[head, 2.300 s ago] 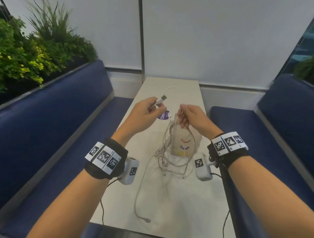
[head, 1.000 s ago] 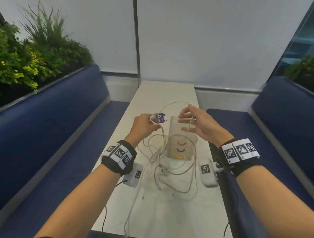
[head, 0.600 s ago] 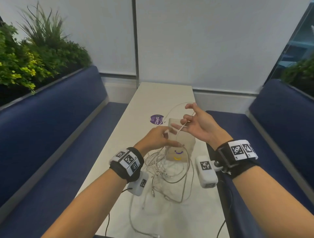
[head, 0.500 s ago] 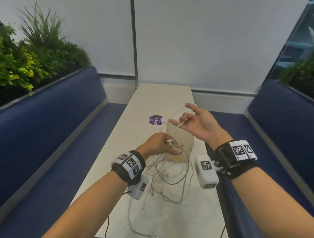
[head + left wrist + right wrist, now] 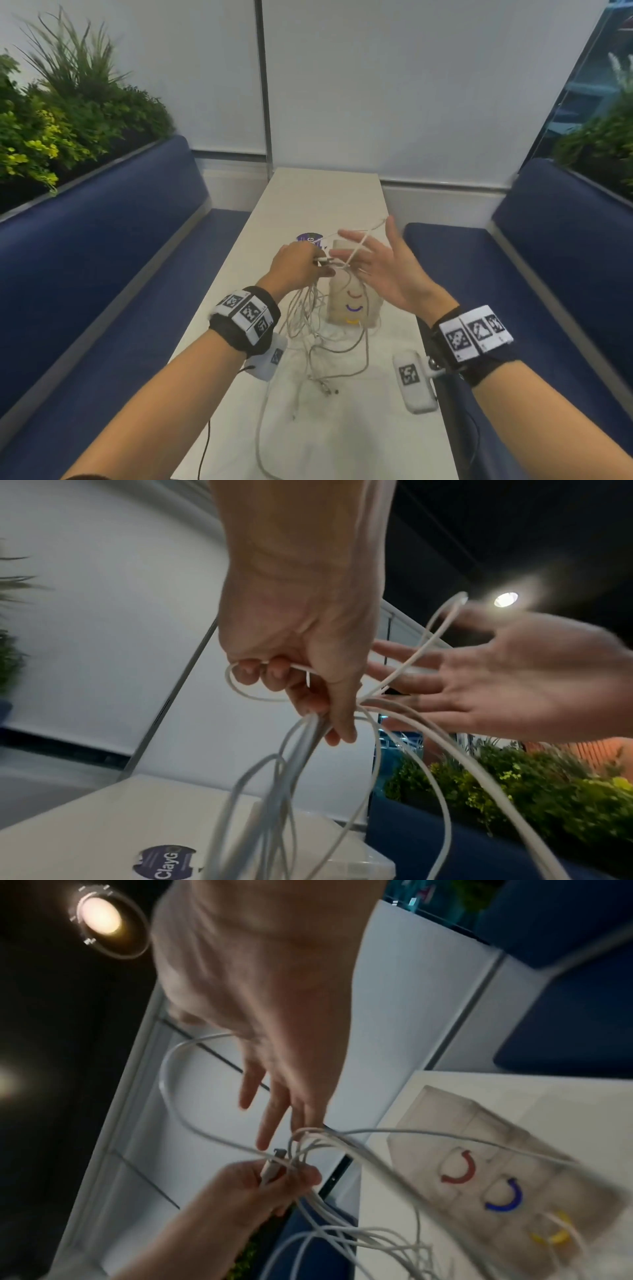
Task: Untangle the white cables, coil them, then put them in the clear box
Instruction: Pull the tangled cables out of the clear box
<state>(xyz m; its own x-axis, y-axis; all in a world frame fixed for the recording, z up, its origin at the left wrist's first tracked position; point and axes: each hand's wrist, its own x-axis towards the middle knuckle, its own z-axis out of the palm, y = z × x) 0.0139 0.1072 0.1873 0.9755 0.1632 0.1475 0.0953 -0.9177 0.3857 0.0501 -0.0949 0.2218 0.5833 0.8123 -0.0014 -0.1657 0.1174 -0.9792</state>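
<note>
Both hands work above the middle of the table (image 5: 310, 192), over the box (image 5: 354, 298). Left hand (image 5: 296, 265) is curled round a bunch of cables (image 5: 310, 308), pinching a plug (image 5: 272, 1164) that points toward the right hand. Right hand (image 5: 383, 270) is spread flat, fingers (image 5: 354, 236) straight, with one loop draped across them and round the thumb. From the left fist the strands hang down to a loose heap on the table just before the box, one long tail running on toward the near edge.

Untangling looks to be the step in hand; no coil is made and the box seems to hold no cable. Next, probably, the plug end must be fed through or clear of that loop, gently, so the knot loosens rather than tightens.
</note>
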